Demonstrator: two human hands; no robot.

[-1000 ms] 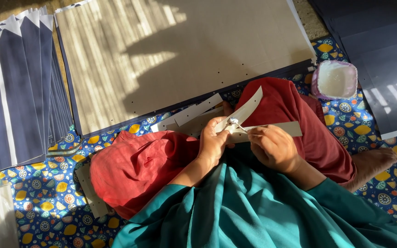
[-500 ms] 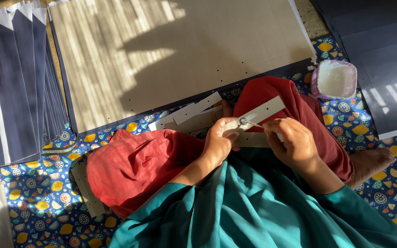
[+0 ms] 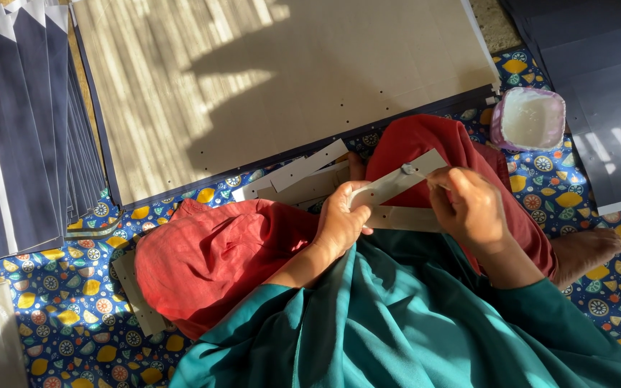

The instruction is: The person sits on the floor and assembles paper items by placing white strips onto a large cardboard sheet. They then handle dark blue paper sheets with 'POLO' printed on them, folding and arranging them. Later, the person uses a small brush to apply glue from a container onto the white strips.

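Note:
I sit cross-legged on a patterned blue floor mat [image 3: 66,316] in red trousers and a teal top. My left hand [image 3: 341,219] grips the near end of a grey cardboard strip [image 3: 397,181] that slants up to the right over my lap. My right hand [image 3: 468,205] pinches the strip near its far end, beside a small dark fitting on it. A second grey strip [image 3: 404,219] lies flat under my hands across my knee. More grey strips [image 3: 292,176] lie on the mat just beyond my knees.
A large tan board with small punched holes [image 3: 274,79] lies ahead on a dark sheet. Stacked navy sheets [image 3: 16,136] stand at the left, more dark sheets [image 3: 598,86] at the right. A small pink tub of white paste [image 3: 527,119] sits by my right knee.
The strip has swung from steeply tilted to a shallower slant. My right hand slid out along it toward its far end; the left hand kept its hold.

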